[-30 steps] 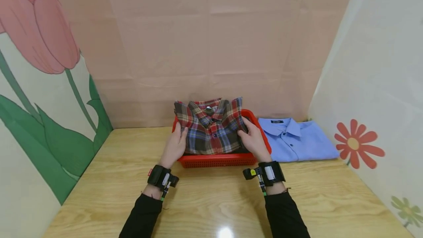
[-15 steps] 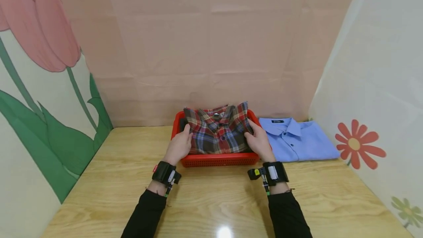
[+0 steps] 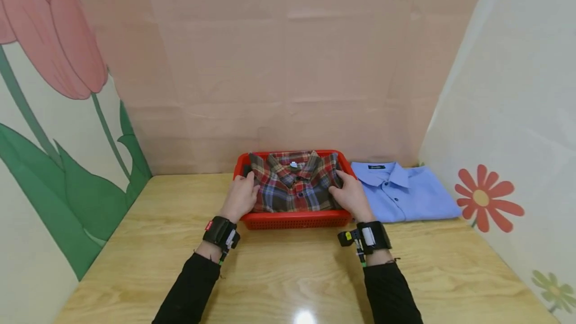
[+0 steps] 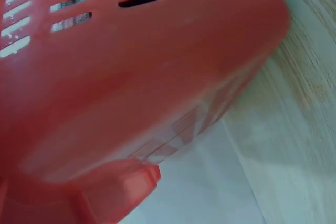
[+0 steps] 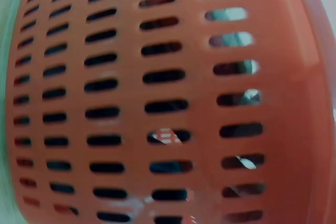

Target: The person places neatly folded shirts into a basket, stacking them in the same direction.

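"Plaid shirt (image 3: pixel 294 189), folded, collar toward the back; it lies inside the red basket (image 3: pixel 297 221) on the desk (image 3: pixel 279 274). How are the hands set?"

"Both arms reach forward from the near side, black sleeves (image 3: pixel 193 286) angling inward; the left hand (image 3: pixel 239 197) pinches the shirt's left edge, the right hand (image 3: pixel 351 194) its right edge; thumbs point inward; some fingertips are hidden."

"And the edges, the room around?"

"Those hands come in over the basket's left and right front corners; the pink backdrop (image 3: pixel 288 64) stands just behind; a folded blue shirt (image 3: pixel 407 196) sits just beside the basket on the right, so that side is tight; leftward the desk runs on to the tulip-printed wall (image 3: pixel 58 39); in front, it stretches between the forearms."
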The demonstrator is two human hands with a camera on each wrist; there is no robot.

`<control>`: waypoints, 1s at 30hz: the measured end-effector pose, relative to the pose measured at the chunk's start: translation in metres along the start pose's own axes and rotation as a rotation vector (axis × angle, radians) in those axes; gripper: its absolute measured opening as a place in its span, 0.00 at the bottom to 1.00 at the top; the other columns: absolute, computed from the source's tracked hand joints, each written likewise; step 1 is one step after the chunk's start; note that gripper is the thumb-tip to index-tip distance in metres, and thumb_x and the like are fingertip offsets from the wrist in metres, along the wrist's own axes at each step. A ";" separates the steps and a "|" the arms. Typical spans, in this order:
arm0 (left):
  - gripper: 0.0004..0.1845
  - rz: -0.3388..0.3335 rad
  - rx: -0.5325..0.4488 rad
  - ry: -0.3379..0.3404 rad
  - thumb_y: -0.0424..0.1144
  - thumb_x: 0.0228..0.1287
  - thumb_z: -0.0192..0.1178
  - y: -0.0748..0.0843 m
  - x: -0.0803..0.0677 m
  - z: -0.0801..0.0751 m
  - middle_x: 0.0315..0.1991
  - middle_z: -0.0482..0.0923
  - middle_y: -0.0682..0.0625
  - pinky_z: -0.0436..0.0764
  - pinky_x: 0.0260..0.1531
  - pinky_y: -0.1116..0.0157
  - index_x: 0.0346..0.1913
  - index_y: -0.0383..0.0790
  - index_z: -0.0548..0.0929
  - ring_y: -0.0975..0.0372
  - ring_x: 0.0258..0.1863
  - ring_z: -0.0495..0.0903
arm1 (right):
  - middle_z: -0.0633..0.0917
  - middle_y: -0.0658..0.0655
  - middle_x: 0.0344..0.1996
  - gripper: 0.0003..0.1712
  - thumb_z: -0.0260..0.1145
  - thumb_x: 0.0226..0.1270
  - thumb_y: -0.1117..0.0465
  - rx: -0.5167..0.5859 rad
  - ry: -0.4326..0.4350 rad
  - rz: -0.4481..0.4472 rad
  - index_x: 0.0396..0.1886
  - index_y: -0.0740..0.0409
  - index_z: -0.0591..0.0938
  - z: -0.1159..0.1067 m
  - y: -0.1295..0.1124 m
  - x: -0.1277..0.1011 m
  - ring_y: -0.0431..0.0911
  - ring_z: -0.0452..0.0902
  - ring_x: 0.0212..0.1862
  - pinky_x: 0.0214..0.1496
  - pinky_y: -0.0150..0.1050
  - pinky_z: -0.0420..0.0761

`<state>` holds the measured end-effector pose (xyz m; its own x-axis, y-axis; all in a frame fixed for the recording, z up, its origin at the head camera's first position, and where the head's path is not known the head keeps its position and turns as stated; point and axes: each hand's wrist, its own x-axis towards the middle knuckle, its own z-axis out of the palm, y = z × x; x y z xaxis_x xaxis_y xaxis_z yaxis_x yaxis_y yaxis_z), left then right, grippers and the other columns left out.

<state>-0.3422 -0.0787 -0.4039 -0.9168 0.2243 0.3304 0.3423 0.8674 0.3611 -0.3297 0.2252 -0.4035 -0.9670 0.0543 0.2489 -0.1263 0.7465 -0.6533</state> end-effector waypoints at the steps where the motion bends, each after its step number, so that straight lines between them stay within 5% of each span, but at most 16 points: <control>1: 0.21 -0.022 0.012 -0.001 0.40 0.71 0.58 0.000 0.000 0.000 0.41 0.84 0.39 0.70 0.57 0.46 0.60 0.32 0.71 0.44 0.51 0.76 | 0.77 0.68 0.62 0.33 0.60 0.64 0.61 -0.016 0.011 0.002 0.70 0.65 0.69 0.000 0.000 0.000 0.60 0.75 0.59 0.65 0.59 0.71; 8: 0.40 -0.053 0.007 -0.049 0.38 0.66 0.64 -0.003 0.003 -0.001 0.69 0.62 0.36 0.64 0.63 0.39 0.77 0.45 0.56 0.43 0.68 0.62 | 0.76 0.73 0.53 0.34 0.62 0.65 0.64 -0.089 0.150 -0.130 0.71 0.65 0.67 -0.002 -0.001 -0.001 0.63 0.73 0.51 0.50 0.57 0.73; 14: 0.28 0.006 0.091 -0.122 0.40 0.68 0.60 -0.005 0.003 0.000 0.77 0.51 0.42 0.61 0.64 0.35 0.70 0.50 0.71 0.43 0.76 0.49 | 0.74 0.73 0.63 0.24 0.60 0.64 0.71 -0.345 0.087 -0.318 0.61 0.71 0.77 0.003 0.004 -0.001 0.69 0.63 0.68 0.69 0.60 0.66; 22: 0.24 -0.020 0.210 -0.215 0.50 0.71 0.56 -0.008 -0.003 -0.001 0.77 0.55 0.46 0.46 0.69 0.34 0.67 0.47 0.76 0.43 0.78 0.40 | 0.68 0.65 0.70 0.30 0.51 0.76 0.48 -0.526 -0.228 -0.082 0.68 0.63 0.72 0.008 0.002 -0.004 0.63 0.44 0.78 0.71 0.72 0.34; 30: 0.24 -0.069 0.166 -0.219 0.52 0.71 0.54 -0.009 -0.003 -0.002 0.69 0.70 0.46 0.36 0.70 0.34 0.63 0.45 0.79 0.45 0.78 0.42 | 0.75 0.64 0.66 0.30 0.49 0.77 0.45 -0.520 -0.281 -0.059 0.65 0.60 0.77 0.003 -0.002 0.002 0.64 0.49 0.76 0.70 0.73 0.32</control>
<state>-0.3424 -0.0875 -0.4066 -0.9656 0.2372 0.1069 0.2557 0.9409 0.2220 -0.3318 0.2214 -0.4037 -0.9922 -0.1214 0.0292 -0.1248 0.9738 -0.1901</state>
